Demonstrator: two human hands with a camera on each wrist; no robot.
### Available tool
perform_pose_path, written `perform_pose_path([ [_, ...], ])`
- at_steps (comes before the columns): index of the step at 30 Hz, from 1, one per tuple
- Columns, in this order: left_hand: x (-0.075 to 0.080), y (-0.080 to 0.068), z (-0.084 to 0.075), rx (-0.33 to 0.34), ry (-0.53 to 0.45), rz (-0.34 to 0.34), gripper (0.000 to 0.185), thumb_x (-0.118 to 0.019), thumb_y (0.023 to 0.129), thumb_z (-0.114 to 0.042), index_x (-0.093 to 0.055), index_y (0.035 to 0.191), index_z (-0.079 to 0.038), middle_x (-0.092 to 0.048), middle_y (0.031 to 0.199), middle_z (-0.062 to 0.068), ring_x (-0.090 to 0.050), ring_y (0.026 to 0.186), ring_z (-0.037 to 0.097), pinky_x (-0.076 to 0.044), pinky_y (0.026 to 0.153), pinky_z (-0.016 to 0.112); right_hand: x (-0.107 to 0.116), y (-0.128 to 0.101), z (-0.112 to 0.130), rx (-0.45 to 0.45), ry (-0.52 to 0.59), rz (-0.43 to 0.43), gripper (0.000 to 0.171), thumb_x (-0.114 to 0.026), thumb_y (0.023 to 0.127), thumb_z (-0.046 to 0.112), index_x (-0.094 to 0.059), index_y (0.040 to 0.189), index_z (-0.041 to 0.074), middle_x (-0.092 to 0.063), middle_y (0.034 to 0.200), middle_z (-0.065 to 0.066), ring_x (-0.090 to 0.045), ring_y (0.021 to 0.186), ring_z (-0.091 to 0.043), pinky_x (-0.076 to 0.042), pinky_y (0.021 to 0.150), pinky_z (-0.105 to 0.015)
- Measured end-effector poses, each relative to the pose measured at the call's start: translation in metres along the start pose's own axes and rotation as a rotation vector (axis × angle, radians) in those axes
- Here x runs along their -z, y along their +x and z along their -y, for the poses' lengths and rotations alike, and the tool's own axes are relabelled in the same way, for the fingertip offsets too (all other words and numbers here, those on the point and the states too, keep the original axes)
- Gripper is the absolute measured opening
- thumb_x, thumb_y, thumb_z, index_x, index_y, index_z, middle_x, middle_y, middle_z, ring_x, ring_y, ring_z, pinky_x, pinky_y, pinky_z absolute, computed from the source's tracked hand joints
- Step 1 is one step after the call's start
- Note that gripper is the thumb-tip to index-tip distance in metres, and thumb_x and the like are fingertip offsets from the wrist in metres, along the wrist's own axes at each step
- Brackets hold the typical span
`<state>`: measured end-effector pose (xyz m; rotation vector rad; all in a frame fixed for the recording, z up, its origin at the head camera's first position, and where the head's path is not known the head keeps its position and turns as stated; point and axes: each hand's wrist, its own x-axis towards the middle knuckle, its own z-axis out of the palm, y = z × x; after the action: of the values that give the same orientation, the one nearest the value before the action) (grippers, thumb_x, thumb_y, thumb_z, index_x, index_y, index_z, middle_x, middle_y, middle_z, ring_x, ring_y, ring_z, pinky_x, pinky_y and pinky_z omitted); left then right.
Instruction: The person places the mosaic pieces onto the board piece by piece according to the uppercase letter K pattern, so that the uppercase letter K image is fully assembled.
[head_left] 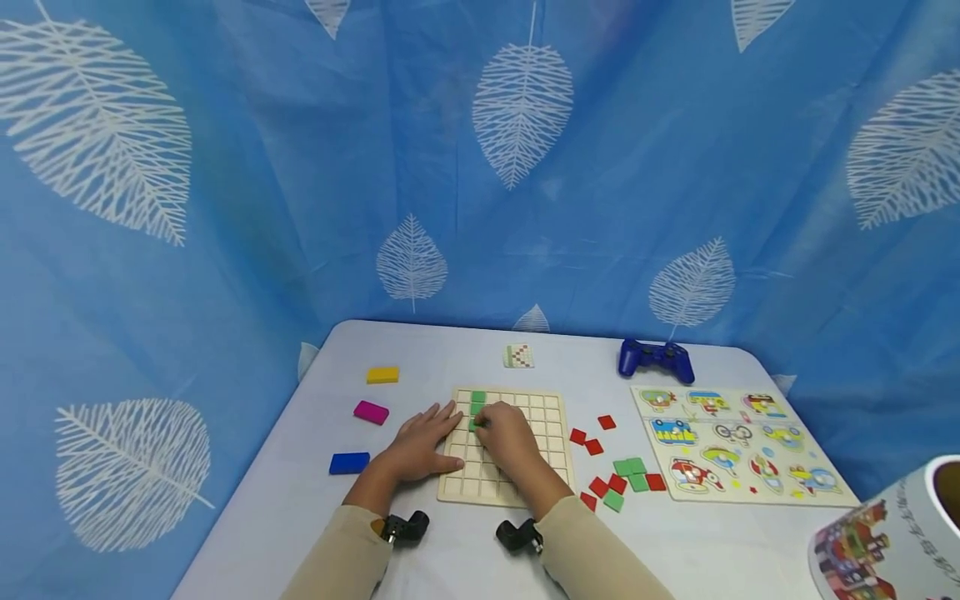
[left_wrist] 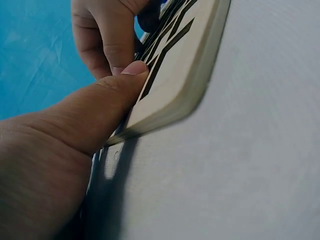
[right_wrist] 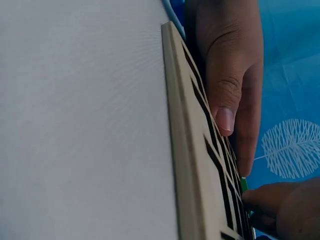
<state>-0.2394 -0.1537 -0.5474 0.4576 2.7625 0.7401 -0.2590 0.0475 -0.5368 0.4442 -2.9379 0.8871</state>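
Nearest, a wooden grid board (head_left: 517,467) is seen lying flat on the desk (head_left: 300,492). The left hand (head_left: 422,442) is laid on the board's left edge, fingers (right_wrist: 225,85) straight and holding nothing. A green tile (head_left: 474,424) is pinched by the curled fingers of the right hand (head_left: 510,437) over a cell in the board's left half. Two more green tiles (head_left: 478,402) are seated in the cells just beyond. Loose red and green tiles (head_left: 622,479) are scattered right of the board.
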Motion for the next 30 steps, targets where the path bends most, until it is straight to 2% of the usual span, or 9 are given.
perform_pose_path([
  [6, 0.0, 0.0, -0.001, 0.008, 0.001, 0.002, 0.091, -0.076, 0.089, -0.057, -0.037, 0.164, -0.026, -0.018, 0.176, -0.003, -0.01, 0.164, 0.03, -0.01, 0.129, 0.061, -0.002, 0.001, -0.003, 0.007, -0.018, -0.02, 0.01, -0.078, 0.094, 0.018, -0.082, 0.103, 0.016, -0.069, 0.099, 0.0, -0.065, 0.096, -0.02, -0.058, 0.086, -0.041],
  [11, 0.002, 0.0, -0.002, 0.006, 0.014, -0.007, 0.091, -0.076, 0.089, -0.058, -0.036, 0.165, -0.025, -0.019, 0.176, -0.002, -0.01, 0.164, 0.031, -0.011, 0.129, 0.06, 0.015, -0.007, -0.014, 0.036, 0.065, 0.019, 0.023, -0.078, 0.095, 0.025, -0.079, 0.117, 0.016, -0.067, 0.114, -0.003, -0.064, 0.11, -0.023, -0.056, 0.097, -0.044],
  [14, 0.001, -0.002, -0.004, 0.014, 0.006, -0.006, 0.092, -0.077, 0.089, -0.057, -0.036, 0.165, -0.026, -0.018, 0.176, -0.002, -0.01, 0.164, 0.03, -0.01, 0.13, 0.06, 0.042, -0.024, -0.04, 0.01, 0.113, 0.014, 0.029, -0.077, 0.096, 0.023, -0.075, 0.124, 0.017, -0.066, 0.125, -0.003, -0.061, 0.12, -0.024, -0.054, 0.102, -0.046],
  [16, 0.0, -0.002, -0.005, 0.017, -0.006, -0.008, 0.092, -0.077, 0.088, -0.057, -0.036, 0.165, -0.026, -0.018, 0.176, -0.002, -0.01, 0.164, 0.03, -0.01, 0.13, 0.061, 0.065, -0.038, -0.066, -0.031, 0.092, 0.014, 0.031, -0.076, 0.095, 0.017, -0.074, 0.126, 0.016, -0.066, 0.127, -0.004, -0.061, 0.122, -0.025, -0.053, 0.104, -0.049],
  [19, 0.0, -0.002, -0.006, 0.02, -0.019, -0.016, 0.093, -0.079, 0.087, -0.056, -0.036, 0.164, -0.026, -0.019, 0.176, -0.001, -0.01, 0.164, 0.031, -0.01, 0.129, 0.061, 0.105, -0.058, -0.107, -0.123, 0.028, 0.091, 0.037, -0.075, 0.092, 0.011, -0.072, 0.128, 0.016, -0.065, 0.136, -0.008, -0.057, 0.129, -0.031, -0.049, 0.109, -0.056],
  [22, -0.001, -0.002, -0.006, 0.019, -0.023, -0.016, 0.093, -0.078, 0.087, -0.056, -0.036, 0.164, -0.026, -0.019, 0.176, -0.002, -0.009, 0.164, 0.03, -0.01, 0.129, 0.061, 0.134, -0.078, -0.138, -0.198, -0.037, 0.192, 0.042, -0.076, 0.089, 0.009, -0.071, 0.13, 0.018, -0.063, 0.141, -0.009, -0.054, 0.132, -0.035, -0.046, 0.11, -0.062],
  [26, 0.0, -0.002, -0.005, 0.02, -0.02, -0.015, 0.093, -0.078, 0.087, -0.056, -0.036, 0.164, -0.027, -0.019, 0.176, -0.002, -0.009, 0.164, 0.03, -0.01, 0.13, 0.06, 0.148, -0.096, -0.159, -0.202, -0.07, 0.264, 0.041, -0.082, 0.084, 0.009, -0.073, 0.123, 0.02, -0.066, 0.131, -0.004, -0.057, 0.122, -0.03, -0.048, 0.106, -0.06],
  [30, 0.0, -0.001, -0.004, 0.024, -0.009, -0.021, 0.092, -0.078, 0.087, -0.057, -0.037, 0.164, -0.027, -0.019, 0.176, -0.003, -0.009, 0.164, 0.03, -0.011, 0.13, 0.059, 0.146, -0.099, -0.165, -0.166, -0.091, 0.265, 0.035, -0.084, 0.084, 0.012, -0.074, 0.115, 0.023, -0.067, 0.123, 0.001, -0.056, 0.112, -0.024, -0.051, 0.102, -0.054],
])
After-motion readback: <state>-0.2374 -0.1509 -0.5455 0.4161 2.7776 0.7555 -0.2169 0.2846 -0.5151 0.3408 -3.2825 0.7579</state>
